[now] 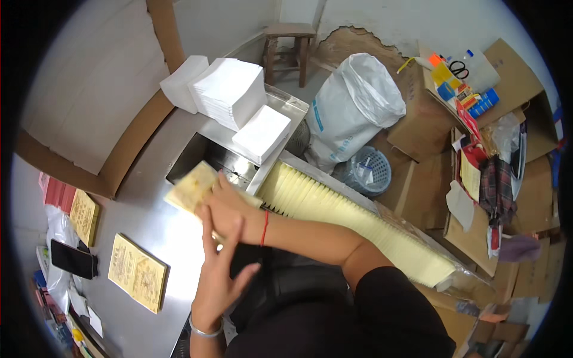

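Near the recess (196,150), printed yellow paper (194,186) is best kept level; left hand (216,269) is spread, right hand (230,206) indeterminable in grip.

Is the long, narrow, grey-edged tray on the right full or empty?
Full where it shows: thin, pale-yellow, paper-like sheets stand packed along the tray.

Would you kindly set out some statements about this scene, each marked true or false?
1. The right hand touches a yellow printed bundle. True.
2. The left hand has a red cord at its wrist. False: the red cord is on the right wrist.
3. Both hands are to the right of the black phone. True.
4. The blue basket is left of the wooden stool. False: it is to its right.
5. A white sack stands beside the blue basket. True.
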Demonstrator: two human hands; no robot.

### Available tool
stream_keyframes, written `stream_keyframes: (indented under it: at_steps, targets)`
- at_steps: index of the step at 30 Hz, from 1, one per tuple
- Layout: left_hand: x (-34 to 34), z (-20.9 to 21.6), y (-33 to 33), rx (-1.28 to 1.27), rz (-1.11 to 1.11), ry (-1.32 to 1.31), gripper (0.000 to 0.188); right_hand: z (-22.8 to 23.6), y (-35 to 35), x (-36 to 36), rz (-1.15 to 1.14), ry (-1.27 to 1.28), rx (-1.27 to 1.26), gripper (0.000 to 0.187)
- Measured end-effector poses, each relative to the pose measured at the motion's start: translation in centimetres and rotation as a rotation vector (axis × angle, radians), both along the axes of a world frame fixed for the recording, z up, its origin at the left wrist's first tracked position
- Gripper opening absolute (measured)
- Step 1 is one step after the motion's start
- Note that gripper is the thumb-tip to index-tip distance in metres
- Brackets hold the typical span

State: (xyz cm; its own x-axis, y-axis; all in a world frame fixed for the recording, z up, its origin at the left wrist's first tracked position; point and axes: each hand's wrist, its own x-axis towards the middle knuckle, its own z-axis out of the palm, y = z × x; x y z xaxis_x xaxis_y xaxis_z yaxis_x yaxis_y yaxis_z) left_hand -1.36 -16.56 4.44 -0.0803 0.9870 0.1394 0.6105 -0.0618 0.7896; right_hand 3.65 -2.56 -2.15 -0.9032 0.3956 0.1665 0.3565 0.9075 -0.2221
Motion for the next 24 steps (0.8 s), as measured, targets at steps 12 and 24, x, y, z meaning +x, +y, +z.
stream_keyframes:
  at_steps: [12, 24]
  targets:
    - [-2.8, -7.7, -2.9, 0.201, 0.571, -0.255, 0.039, 1.6, -1.4, 6.0, -0.203, 0.719, -0.743, 0.011]
    - [-1.9, -8.0, -1.9, 0.208, 0.495, -0.221, 0.035, -5.1, 0.0, 12.0, -0.36, 0.46, -0.278, 0.012]
